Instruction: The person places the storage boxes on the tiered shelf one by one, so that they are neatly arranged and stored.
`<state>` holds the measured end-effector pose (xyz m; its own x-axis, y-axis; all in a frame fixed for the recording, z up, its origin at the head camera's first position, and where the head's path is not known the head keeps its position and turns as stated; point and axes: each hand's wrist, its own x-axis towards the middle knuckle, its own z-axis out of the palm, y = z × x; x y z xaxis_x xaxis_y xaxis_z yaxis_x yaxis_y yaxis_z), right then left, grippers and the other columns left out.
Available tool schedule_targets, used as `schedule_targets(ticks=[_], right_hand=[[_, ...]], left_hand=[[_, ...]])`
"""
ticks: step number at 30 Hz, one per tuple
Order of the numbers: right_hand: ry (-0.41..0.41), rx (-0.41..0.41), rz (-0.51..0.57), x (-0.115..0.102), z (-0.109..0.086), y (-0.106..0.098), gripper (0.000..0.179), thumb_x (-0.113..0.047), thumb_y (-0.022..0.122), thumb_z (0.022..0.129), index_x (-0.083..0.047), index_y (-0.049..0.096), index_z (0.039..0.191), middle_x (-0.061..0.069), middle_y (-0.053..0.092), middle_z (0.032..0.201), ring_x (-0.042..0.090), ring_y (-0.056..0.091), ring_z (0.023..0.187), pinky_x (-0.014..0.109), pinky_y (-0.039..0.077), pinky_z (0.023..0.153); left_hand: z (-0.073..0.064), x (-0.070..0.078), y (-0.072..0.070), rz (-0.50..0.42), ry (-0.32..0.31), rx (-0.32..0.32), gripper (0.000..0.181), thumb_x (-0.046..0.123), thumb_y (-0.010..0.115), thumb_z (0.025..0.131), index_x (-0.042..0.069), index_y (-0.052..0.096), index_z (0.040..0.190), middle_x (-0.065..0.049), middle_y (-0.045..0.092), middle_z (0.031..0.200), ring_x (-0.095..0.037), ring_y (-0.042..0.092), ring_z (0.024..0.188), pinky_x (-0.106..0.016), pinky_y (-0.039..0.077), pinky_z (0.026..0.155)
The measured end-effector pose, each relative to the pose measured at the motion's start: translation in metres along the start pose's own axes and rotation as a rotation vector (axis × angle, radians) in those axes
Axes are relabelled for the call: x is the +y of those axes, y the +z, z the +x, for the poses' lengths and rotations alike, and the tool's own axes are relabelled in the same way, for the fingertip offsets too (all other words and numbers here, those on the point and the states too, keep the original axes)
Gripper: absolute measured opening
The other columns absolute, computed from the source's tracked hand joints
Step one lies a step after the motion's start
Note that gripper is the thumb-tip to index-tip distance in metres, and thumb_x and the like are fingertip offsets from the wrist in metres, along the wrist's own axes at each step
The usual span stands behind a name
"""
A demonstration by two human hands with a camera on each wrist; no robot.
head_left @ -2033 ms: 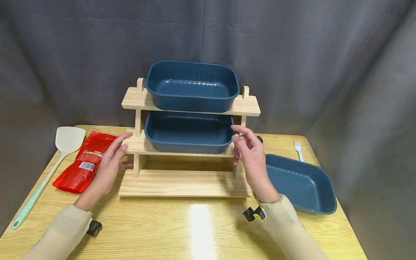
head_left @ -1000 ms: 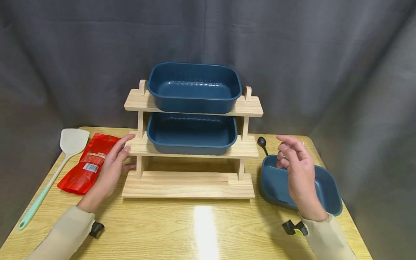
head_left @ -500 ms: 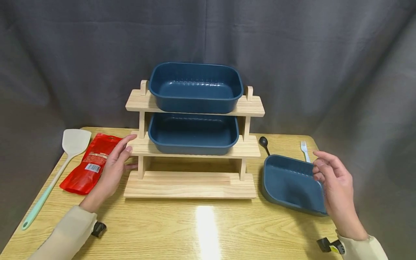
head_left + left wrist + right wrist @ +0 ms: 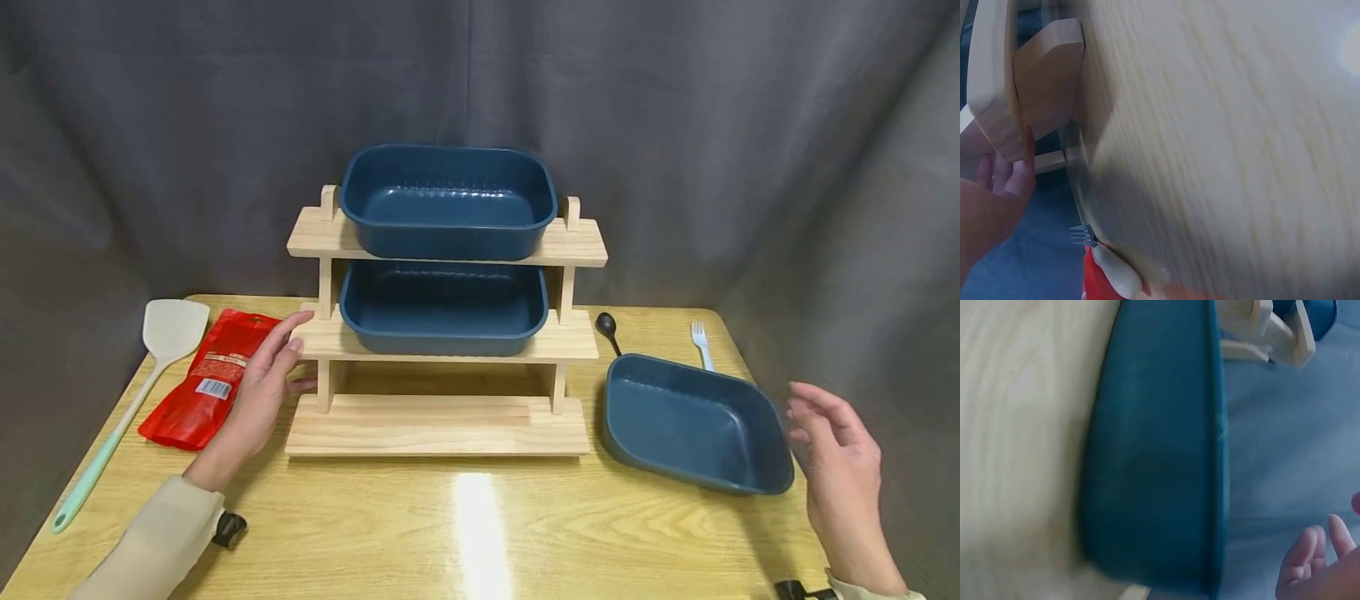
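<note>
My left hand [image 4: 258, 383] is at the left end of the wooden rack's middle shelf [image 4: 570, 335], with relaxed fingers touching the board's end. In the left wrist view its fingertips are partly hidden by the shelf end [image 4: 997, 119]. My right hand [image 4: 843, 462] is off to the right, fingers loosely bent and holding nothing. It is beside the right end of a dark blue rectangular basin [image 4: 693, 425] on the table; the basin's side [image 4: 1154, 450] fills much of the right wrist view. Two similar blue basins sit on the rack, one on the top shelf [image 4: 450, 242] and one on the middle [image 4: 442, 343].
A red pouch [image 4: 206, 383] and a white turner [image 4: 174, 329] with a green handle lie at left. A fork [image 4: 1084, 235] shows beside the pouch in the left wrist view. Behind the right basin lie a black spoon [image 4: 606, 322] and a pale fork [image 4: 701, 340]. Grey curtains surround the table.
My right hand has left the rack's right side and moved right, passing over the basin on the table to beyond its right end. My left hand has stayed at the shelf end.
</note>
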<state>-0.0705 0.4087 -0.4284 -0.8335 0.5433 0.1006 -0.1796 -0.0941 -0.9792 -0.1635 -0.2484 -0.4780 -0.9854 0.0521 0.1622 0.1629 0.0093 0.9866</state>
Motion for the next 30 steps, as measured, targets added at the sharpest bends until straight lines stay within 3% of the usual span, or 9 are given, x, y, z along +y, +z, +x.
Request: schedule_targets(ticks=[5, 10, 16, 19, 22, 24, 26, 30], right_hand=[[0.036, 0.052, -0.046, 0.011, 0.007, -0.021, 0.028, 0.004, 0.066, 0.106, 0.003, 0.073, 0.133, 0.002, 0.072, 0.124, 0.012, 0.064, 0.111, 0.014, 0.052, 0.090], [0.085, -0.011, -0.101, 0.030, 0.010, -0.045, 0.031, 0.003, 0.065, 0.106, -0.003, 0.073, 0.135, -0.006, 0.072, 0.125, 0.004, 0.066, 0.109, 0.010, 0.052, 0.090], [0.127, -0.118, -0.157, 0.046, 0.013, -0.058, 0.037, -0.002, 0.066, 0.108, -0.012, 0.070, 0.143, -0.013, 0.072, 0.121, -0.002, 0.067, 0.105, 0.009, 0.052, 0.084], [0.163, -0.167, -0.278, 0.050, 0.011, -0.063, 0.050, -0.008, 0.068, 0.109, -0.022, 0.061, 0.156, -0.020, 0.067, 0.123, -0.008, 0.062, 0.108, 0.007, 0.045, 0.085], [0.193, -0.213, -0.467, 0.053, 0.009, -0.066, 0.063, -0.018, 0.070, 0.109, -0.034, 0.047, 0.166, -0.024, 0.057, 0.124, -0.011, 0.054, 0.109, 0.006, 0.041, 0.085], [0.201, -0.233, -0.508, 0.055, 0.009, -0.067, 0.068, -0.019, 0.072, 0.108, -0.035, 0.044, 0.168, -0.022, 0.056, 0.121, -0.010, 0.053, 0.108, 0.006, 0.043, 0.084], [0.206, -0.257, -0.454, 0.058, 0.010, -0.068, 0.068, -0.015, 0.072, 0.108, -0.033, 0.044, 0.167, -0.018, 0.058, 0.117, -0.008, 0.055, 0.106, 0.008, 0.048, 0.081], [0.230, -0.289, -0.244, 0.062, 0.012, -0.069, 0.064, -0.001, 0.070, 0.106, -0.029, 0.049, 0.161, -0.010, 0.066, 0.103, 0.000, 0.064, 0.093, 0.015, 0.056, 0.072]], left_hand=[[0.001, 0.000, -0.001, -0.003, 0.001, 0.003, 0.051, 0.031, 0.051, 0.118, 0.023, 0.045, 0.168, -0.006, 0.044, 0.154, -0.020, 0.062, 0.118, -0.030, 0.062, 0.088], [-0.002, 0.001, -0.002, 0.008, -0.009, 0.011, 0.051, 0.032, 0.050, 0.118, 0.024, 0.045, 0.168, -0.005, 0.042, 0.156, -0.020, 0.062, 0.117, -0.029, 0.062, 0.088], [-0.003, 0.002, -0.003, 0.000, -0.016, 0.017, 0.051, 0.033, 0.050, 0.118, 0.025, 0.045, 0.168, -0.006, 0.041, 0.158, -0.020, 0.061, 0.119, -0.029, 0.062, 0.089], [-0.003, 0.002, -0.003, -0.001, -0.017, 0.007, 0.051, 0.032, 0.050, 0.118, 0.025, 0.044, 0.168, -0.006, 0.041, 0.158, -0.020, 0.061, 0.119, -0.029, 0.062, 0.089], [-0.002, 0.002, -0.001, 0.012, -0.019, -0.001, 0.052, 0.033, 0.050, 0.118, 0.025, 0.044, 0.168, -0.006, 0.040, 0.159, -0.020, 0.062, 0.119, -0.029, 0.062, 0.090], [-0.002, 0.002, 0.000, 0.023, -0.020, -0.002, 0.052, 0.033, 0.050, 0.118, 0.025, 0.044, 0.168, -0.005, 0.040, 0.159, -0.019, 0.062, 0.119, -0.029, 0.062, 0.090], [-0.001, 0.002, 0.000, 0.030, -0.023, 0.003, 0.052, 0.033, 0.050, 0.118, 0.025, 0.044, 0.169, -0.005, 0.040, 0.159, -0.019, 0.062, 0.118, -0.029, 0.062, 0.089], [-0.001, 0.002, 0.000, 0.028, -0.024, 0.006, 0.052, 0.033, 0.050, 0.118, 0.025, 0.044, 0.168, -0.005, 0.040, 0.159, -0.020, 0.062, 0.119, -0.030, 0.062, 0.089]])
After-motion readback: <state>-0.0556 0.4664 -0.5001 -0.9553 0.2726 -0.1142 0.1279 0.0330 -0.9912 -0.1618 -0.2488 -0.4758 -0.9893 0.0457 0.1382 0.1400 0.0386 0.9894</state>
